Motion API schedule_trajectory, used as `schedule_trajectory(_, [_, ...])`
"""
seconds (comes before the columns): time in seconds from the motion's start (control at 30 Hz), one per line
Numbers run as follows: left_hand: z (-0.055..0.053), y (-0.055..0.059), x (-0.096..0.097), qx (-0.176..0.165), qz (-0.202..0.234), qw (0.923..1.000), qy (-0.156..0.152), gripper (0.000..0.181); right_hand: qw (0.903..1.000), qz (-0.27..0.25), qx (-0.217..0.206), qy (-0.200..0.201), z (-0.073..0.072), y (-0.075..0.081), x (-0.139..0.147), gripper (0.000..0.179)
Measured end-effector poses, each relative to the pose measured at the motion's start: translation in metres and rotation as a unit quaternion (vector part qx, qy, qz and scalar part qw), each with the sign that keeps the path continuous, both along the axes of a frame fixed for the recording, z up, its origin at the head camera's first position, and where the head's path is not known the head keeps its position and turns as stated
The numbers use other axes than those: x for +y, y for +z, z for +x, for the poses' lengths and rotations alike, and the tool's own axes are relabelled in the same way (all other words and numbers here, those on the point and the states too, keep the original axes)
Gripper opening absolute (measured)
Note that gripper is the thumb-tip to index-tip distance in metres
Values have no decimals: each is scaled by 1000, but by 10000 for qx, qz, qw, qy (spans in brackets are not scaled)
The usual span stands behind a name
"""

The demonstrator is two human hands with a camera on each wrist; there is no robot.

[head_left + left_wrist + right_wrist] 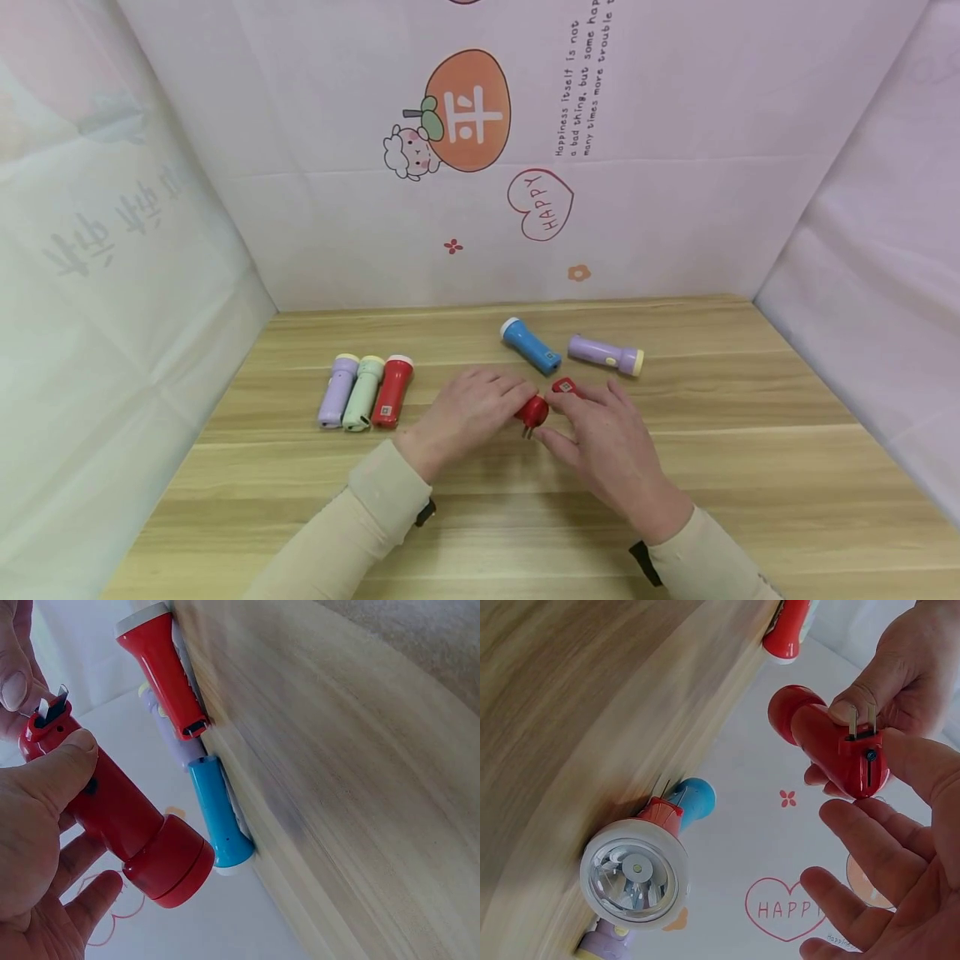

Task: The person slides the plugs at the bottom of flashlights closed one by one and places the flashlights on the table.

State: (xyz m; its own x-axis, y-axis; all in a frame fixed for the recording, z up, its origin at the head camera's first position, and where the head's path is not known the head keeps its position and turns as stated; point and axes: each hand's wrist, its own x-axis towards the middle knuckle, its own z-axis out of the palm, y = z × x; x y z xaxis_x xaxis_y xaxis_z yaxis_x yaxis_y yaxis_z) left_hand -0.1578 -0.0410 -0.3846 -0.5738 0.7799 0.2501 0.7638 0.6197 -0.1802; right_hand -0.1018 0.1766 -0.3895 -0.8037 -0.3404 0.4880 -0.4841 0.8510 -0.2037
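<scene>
My left hand (468, 408) grips a red flashlight (112, 802) by its body above the table, thumb along one side. Two metal plug prongs (862, 722) stick out from its tail end. My right hand (607, 442) is at that tail end, one digit touching it. The other fingers of the right hand are spread and fairly straight in the right wrist view. A second red flashlight (161, 671) with a white rim lies on the table just beyond the right hand, mostly hidden by it in the head view.
A blue flashlight (531, 344) and a purple one (606, 354) lie farther back. Left of my hands, a purple flashlight (339, 392), a pale green one (365, 393) and a red one (393, 392) lie side by side. Printed white cloth (337, 233) walls the wooden table (480, 542).
</scene>
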Motion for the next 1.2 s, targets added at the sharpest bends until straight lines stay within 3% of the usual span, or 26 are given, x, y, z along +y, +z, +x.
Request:
schedule_trajectory(0.3, [3, 0, 1, -30, -59, 10000, -70, 53, 9995, -157, 266, 121, -1, -1, 1, 38])
schedule_trajectory(1.2, [9, 4, 1, 140, -60, 9996, -237, 48, 9981, -373, 302, 387, 0, 2, 3, 40])
